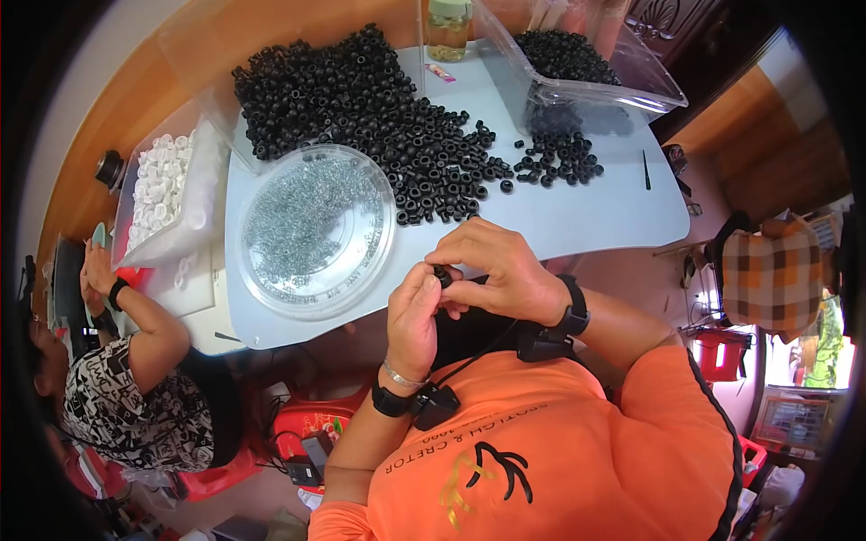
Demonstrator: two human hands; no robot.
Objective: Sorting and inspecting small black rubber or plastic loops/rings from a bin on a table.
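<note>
At far left, a co-worker [135,397] is seen beside a bin [200,194] of white parts [161,189]. On the table [514,212], a tub [363,257] of clear rings [302,212] is set, and behind it a heap [334,99] of black parts is spread. A small black piece [442,274] is gripped in the curled fingers of the left hand [413,311], just off the table's near edge. From the right, the piece is met by the right hand [501,270], its thumb and fingers bent in close; whether anything else is pinched between the fingertips cannot be told. For good work here, the piece is best kept steady by the left hand while light, straight pressure is given by the right. Its face should be turned upward so that it can be watched, and the hands are better held over the table, where a dropped piece would be caught. Farther right, more black parts are held in a clear bin [622,97], and a thin tool [646,169] is laid near the table's right end
</note>
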